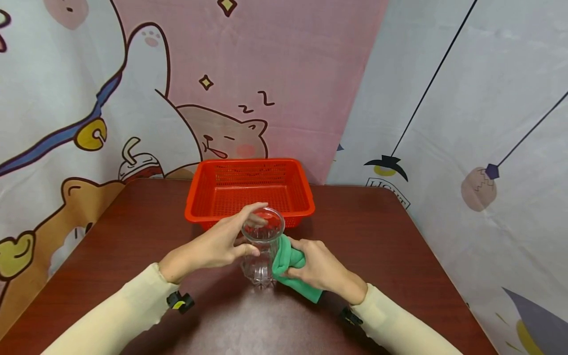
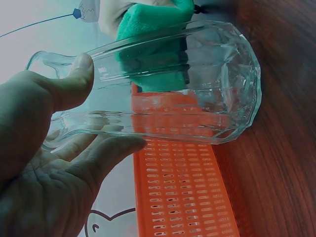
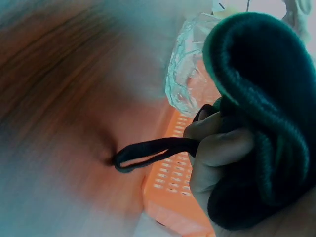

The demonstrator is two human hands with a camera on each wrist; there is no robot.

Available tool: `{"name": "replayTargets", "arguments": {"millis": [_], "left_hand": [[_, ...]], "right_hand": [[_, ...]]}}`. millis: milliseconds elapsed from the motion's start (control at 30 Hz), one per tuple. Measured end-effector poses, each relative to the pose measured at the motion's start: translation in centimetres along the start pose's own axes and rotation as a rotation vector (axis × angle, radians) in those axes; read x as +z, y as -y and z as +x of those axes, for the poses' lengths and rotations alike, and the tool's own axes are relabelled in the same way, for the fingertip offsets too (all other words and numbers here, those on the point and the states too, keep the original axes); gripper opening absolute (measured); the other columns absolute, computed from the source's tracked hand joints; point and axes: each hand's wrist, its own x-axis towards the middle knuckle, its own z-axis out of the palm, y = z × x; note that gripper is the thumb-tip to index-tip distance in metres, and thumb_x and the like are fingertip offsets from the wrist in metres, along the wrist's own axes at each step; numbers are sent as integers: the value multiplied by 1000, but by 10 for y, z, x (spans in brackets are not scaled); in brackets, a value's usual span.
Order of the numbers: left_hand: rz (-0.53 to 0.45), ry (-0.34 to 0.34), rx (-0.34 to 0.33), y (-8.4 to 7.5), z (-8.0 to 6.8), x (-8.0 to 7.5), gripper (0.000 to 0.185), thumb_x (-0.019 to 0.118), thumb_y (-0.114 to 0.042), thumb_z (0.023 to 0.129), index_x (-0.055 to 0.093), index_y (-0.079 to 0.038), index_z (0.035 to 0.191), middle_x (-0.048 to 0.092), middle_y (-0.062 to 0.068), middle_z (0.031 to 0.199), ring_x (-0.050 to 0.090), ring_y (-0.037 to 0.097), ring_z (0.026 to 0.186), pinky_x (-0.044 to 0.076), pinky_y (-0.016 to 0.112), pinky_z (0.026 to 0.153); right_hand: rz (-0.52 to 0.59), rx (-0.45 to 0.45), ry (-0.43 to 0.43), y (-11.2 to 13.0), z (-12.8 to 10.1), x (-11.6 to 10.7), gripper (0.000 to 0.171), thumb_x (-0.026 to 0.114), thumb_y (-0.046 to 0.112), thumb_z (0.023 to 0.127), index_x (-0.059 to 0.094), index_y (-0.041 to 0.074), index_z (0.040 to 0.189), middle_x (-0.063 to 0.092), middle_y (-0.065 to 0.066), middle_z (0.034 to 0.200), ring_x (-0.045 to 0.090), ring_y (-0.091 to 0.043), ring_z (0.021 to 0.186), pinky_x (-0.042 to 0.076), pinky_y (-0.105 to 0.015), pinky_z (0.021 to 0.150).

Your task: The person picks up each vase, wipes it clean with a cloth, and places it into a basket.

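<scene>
A clear glass vase (image 1: 259, 271) with a flared rim stands upright or nearly so over the table, in front of the basket. My left hand (image 1: 215, 246) grips its upper part from the left. In the left wrist view the thumb (image 2: 81, 74) lies on one side of the neck and the fingers on the other. My right hand (image 1: 324, 268) holds a bunched green cloth (image 1: 286, 259) against the vase's right side. Folds of the cloth (image 3: 247, 98) bulge over the fingers in the right wrist view, and a dark loop (image 3: 185, 144) hangs from it.
Just behind the vase, an orange-red plastic basket (image 1: 201, 192) with perforated walls sits on the dark brown wooden table (image 1: 368, 231). Cartoon-printed fabric (image 1: 310, 74) hangs at the back and along both sides. Each wrist wears a small black device (image 1: 179, 301).
</scene>
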Motion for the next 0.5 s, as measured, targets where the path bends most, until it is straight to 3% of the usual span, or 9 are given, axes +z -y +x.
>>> {"name": "replayTargets", "arguments": {"millis": [433, 500], "left_hand": [[7, -5, 3, 0, 1, 0, 104, 86, -20, 86, 18, -22, 165, 60, 3, 142, 58, 21, 130, 58, 33, 89], [10, -6, 1, 0, 1, 0, 104, 86, -20, 86, 18, -22, 165, 61, 2, 142, 58, 19, 130, 58, 33, 88]], "right_hand": [[-97, 20, 27, -6, -2, 6, 34, 90, 41, 79, 65, 33, 101, 54, 13, 69, 52, -3, 60, 46, -24, 53], [-110, 30, 40, -7, -3, 8, 34, 90, 41, 79, 67, 31, 102, 55, 13, 69, 52, -4, 59, 47, -25, 53]]}}
